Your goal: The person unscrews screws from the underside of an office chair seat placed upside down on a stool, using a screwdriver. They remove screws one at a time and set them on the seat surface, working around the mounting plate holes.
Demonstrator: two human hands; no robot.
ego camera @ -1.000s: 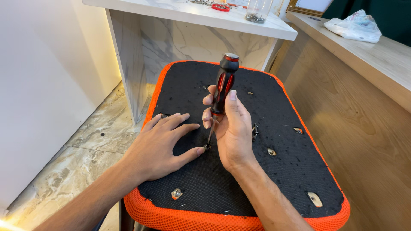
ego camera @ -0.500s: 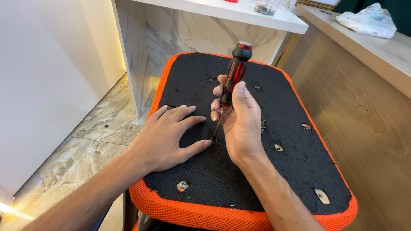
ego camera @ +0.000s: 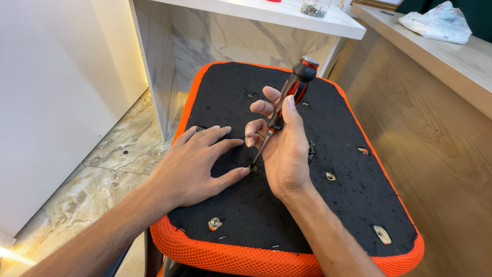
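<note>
An upturned chair seat (ego camera: 359, 205) with a black fabric underside and an orange mesh rim lies before me. My right hand (ego camera: 284, 149) grips a red and black screwdriver (ego camera: 292, 92), tilted to the right, its tip on a screw (ego camera: 252, 167) in the middle of the seat. My left hand (ego camera: 197, 164) lies flat on the black fabric, fingers spread, thumb tip beside that screw. Other screw holes with metal fittings (ego camera: 214, 223) dot the underside.
A white marble-look desk (ego camera: 246, 31) stands behind the seat, with a jar of screws (ego camera: 313, 7) on top. A wooden counter (ego camera: 441, 66) runs along the right, bearing a white plastic bag (ego camera: 435, 23). Marble floor tiles (ego camera: 92, 179) and a white wall lie on the left.
The screwdriver handle has tipped over to the right and my right fingers have loosened and spread along it. The left hand has stayed flat by the screw.
</note>
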